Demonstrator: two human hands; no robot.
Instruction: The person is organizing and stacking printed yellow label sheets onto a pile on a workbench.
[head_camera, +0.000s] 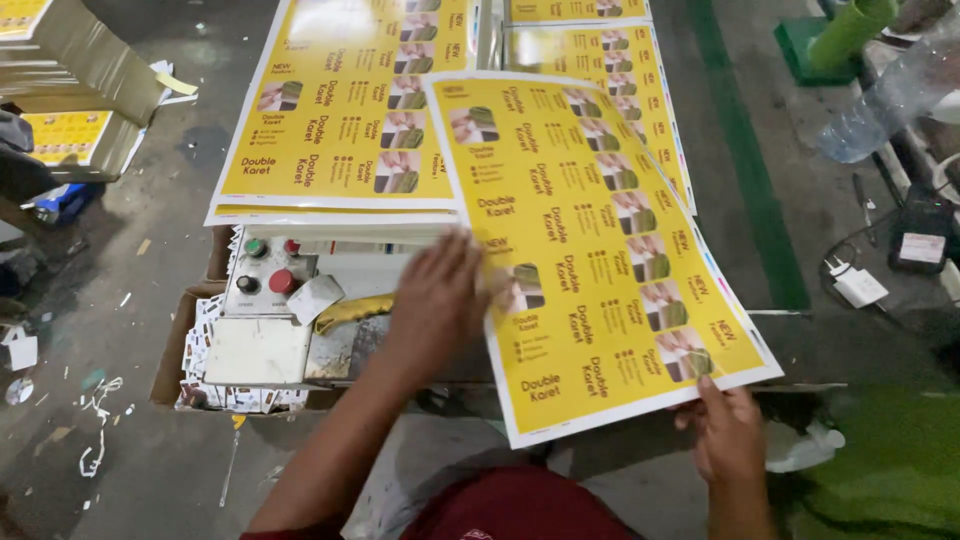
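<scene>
A large yellow printed sheet (590, 240) with rows of small pictures lies tilted in front of me. My right hand (728, 432) pinches its near right corner from below. My left hand (440, 300) is blurred, fingers spread, palm down at the sheet's left edge, touching it. Beyond it a stack of similar yellow sheets (345, 110) lies flat on the machine bed, and another stack (585, 60) sits further right.
A metal control panel (265, 275) with green, red and black buttons sits below the stack. A cardboard box of scraps (190, 350) is under it. More yellow stacks (70, 130) at left. A plastic bottle (885, 95), a charger (858, 285) and cables lie at right.
</scene>
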